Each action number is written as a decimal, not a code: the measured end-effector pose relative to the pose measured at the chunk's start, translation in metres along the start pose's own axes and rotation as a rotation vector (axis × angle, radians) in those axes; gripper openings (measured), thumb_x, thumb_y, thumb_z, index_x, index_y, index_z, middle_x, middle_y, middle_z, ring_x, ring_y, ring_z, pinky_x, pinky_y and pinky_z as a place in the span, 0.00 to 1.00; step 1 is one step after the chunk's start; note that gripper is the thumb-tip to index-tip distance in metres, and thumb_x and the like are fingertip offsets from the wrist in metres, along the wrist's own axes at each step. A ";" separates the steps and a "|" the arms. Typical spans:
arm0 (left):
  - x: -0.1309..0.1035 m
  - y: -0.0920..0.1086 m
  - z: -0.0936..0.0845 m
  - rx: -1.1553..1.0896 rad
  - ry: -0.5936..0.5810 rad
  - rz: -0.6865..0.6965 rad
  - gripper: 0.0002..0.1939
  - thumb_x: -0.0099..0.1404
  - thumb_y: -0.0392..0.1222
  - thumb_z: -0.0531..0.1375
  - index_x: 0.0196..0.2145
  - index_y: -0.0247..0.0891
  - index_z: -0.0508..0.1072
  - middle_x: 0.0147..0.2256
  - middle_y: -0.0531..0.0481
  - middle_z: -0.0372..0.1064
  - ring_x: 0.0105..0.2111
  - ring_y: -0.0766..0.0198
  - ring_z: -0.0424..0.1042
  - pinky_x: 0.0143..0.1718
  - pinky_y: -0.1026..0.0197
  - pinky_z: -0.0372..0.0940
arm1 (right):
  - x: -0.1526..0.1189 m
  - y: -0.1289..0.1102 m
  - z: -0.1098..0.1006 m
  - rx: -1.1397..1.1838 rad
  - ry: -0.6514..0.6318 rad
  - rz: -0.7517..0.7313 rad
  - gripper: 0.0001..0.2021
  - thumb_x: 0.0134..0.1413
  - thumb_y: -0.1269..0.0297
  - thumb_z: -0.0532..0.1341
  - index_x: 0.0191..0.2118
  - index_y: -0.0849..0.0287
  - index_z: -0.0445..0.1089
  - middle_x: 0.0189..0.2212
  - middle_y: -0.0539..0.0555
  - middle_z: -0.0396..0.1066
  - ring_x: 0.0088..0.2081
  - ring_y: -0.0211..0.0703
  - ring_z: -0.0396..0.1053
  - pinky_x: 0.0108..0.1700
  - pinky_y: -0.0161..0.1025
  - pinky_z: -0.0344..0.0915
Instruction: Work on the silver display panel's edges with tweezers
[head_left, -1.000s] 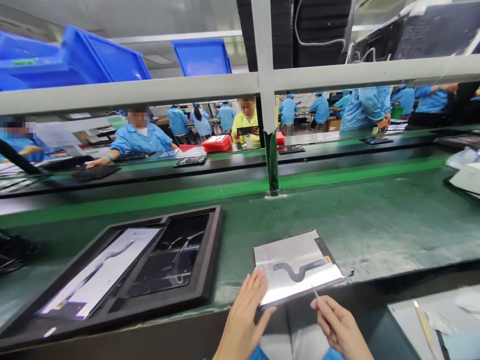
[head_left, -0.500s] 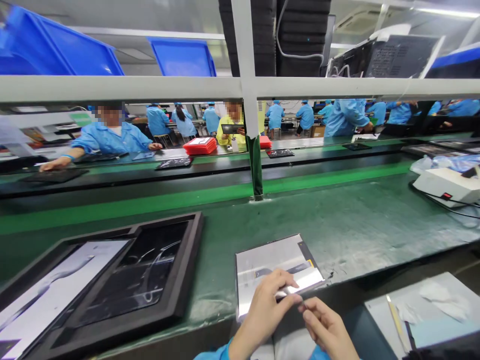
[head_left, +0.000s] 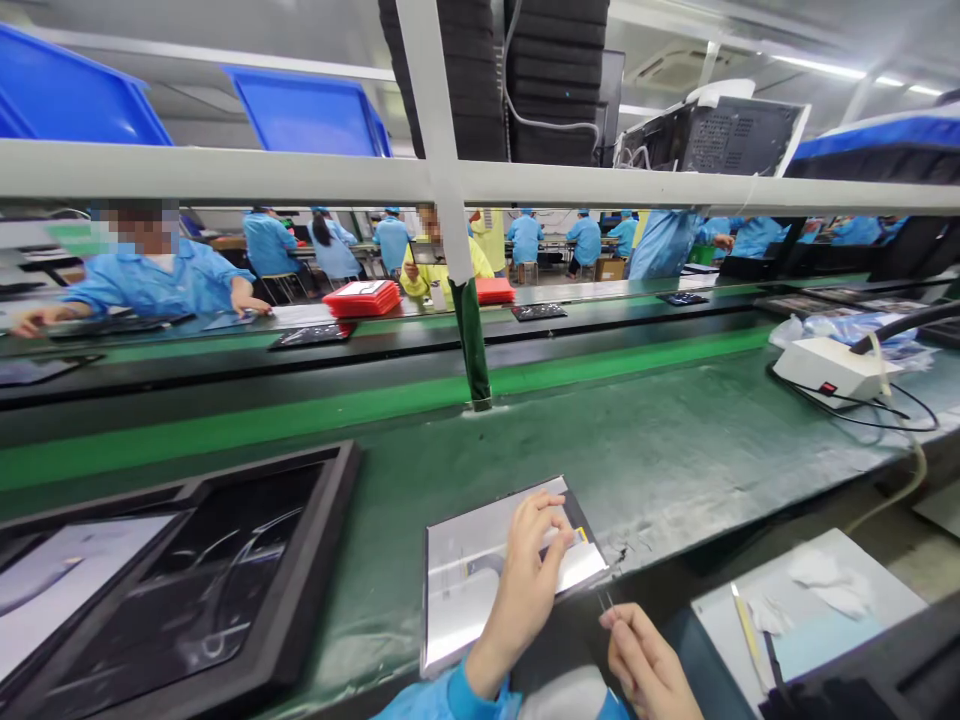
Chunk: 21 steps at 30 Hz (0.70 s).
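Observation:
A flat display panel (head_left: pixel 455 590) with a silvery, reflective back lies on the green bench near its front edge. Along its right side run a dark strip and a small yellow-edged piece. Over the panel's right half is my left hand (head_left: pixel 525 575), its fingers loosely bent and apart, holding nothing visible; whether it touches the surface I cannot tell. My right hand (head_left: pixel 649 650), just off the bench edge, pinches a pair of thin metal tweezers (head_left: pixel 606 602), tips pointing up toward the panel's near right corner. The rest of the tweezers is hidden by the fingers.
A black foam tray (head_left: pixel 300 610) with screen panels occupies the left. At right are a white box device (head_left: pixel 836 370) with cables and a lower grey surface (head_left: pixel 889 590) bearing a yellow cutter and white wipes. A post (head_left: pixel 471 345) rises behind; co-workers sit across the conveyor.
My left hand has lifted from the panel's near edge and moved farther over it, fingers opening. My right hand has separated from it, exposing the tweezer tips. The view has swung to the right.

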<state>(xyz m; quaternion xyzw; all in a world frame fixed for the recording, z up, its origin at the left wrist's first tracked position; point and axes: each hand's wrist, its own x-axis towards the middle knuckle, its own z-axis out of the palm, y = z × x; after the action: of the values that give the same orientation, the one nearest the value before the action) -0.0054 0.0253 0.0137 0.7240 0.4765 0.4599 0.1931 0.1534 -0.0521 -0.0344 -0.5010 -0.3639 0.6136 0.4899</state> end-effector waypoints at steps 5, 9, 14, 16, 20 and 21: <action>0.017 0.008 0.025 0.276 -0.052 0.233 0.11 0.68 0.30 0.53 0.33 0.40 0.72 0.45 0.44 0.72 0.59 0.46 0.63 0.54 0.35 0.61 | -0.003 0.006 -0.016 0.023 0.096 0.044 0.32 0.39 0.29 0.63 0.31 0.58 0.69 0.16 0.40 0.49 0.17 0.26 0.37 0.18 0.28 0.30; 0.019 0.014 0.044 0.326 -0.108 0.289 0.12 0.66 0.26 0.53 0.32 0.39 0.72 0.44 0.45 0.72 0.57 0.45 0.65 0.58 0.30 0.55 | -0.006 0.008 -0.020 0.027 0.128 0.033 0.32 0.39 0.29 0.64 0.30 0.59 0.69 0.16 0.40 0.48 0.16 0.25 0.36 0.18 0.28 0.29; 0.017 0.012 0.033 0.349 -0.110 0.286 0.21 0.66 0.25 0.49 0.51 0.40 0.69 0.48 0.45 0.74 0.60 0.49 0.64 0.62 0.32 0.51 | -0.011 0.006 -0.015 0.026 0.173 0.014 0.32 0.38 0.29 0.64 0.30 0.59 0.69 0.16 0.41 0.49 0.17 0.27 0.37 0.18 0.30 0.30; 0.008 0.004 0.011 0.358 -0.099 0.270 0.22 0.69 0.30 0.50 0.59 0.40 0.63 0.55 0.42 0.70 0.61 0.51 0.63 0.63 0.34 0.52 | -0.013 0.006 -0.012 0.027 0.200 0.001 0.31 0.38 0.30 0.65 0.30 0.58 0.69 0.16 0.42 0.50 0.17 0.28 0.39 0.17 0.30 0.31; -0.028 -0.024 -0.053 0.416 -0.065 0.261 0.20 0.74 0.43 0.52 0.61 0.43 0.63 0.56 0.44 0.71 0.61 0.52 0.64 0.63 0.41 0.56 | -0.016 0.006 -0.007 0.018 0.205 -0.004 0.29 0.40 0.33 0.66 0.32 0.58 0.70 0.17 0.44 0.54 0.17 0.29 0.44 0.17 0.30 0.37; -0.040 -0.032 -0.069 0.438 -0.070 0.273 0.20 0.74 0.45 0.52 0.62 0.44 0.62 0.55 0.45 0.71 0.60 0.53 0.65 0.62 0.44 0.59 | -0.017 0.006 -0.006 0.004 0.177 0.006 0.29 0.40 0.33 0.66 0.33 0.58 0.70 0.18 0.44 0.56 0.17 0.29 0.45 0.17 0.30 0.39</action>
<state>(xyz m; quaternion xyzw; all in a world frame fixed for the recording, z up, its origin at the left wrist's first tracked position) -0.0855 -0.0052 0.0062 0.8216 0.4558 0.3419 -0.0157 0.1582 -0.0701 -0.0366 -0.5533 -0.3168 0.5692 0.5192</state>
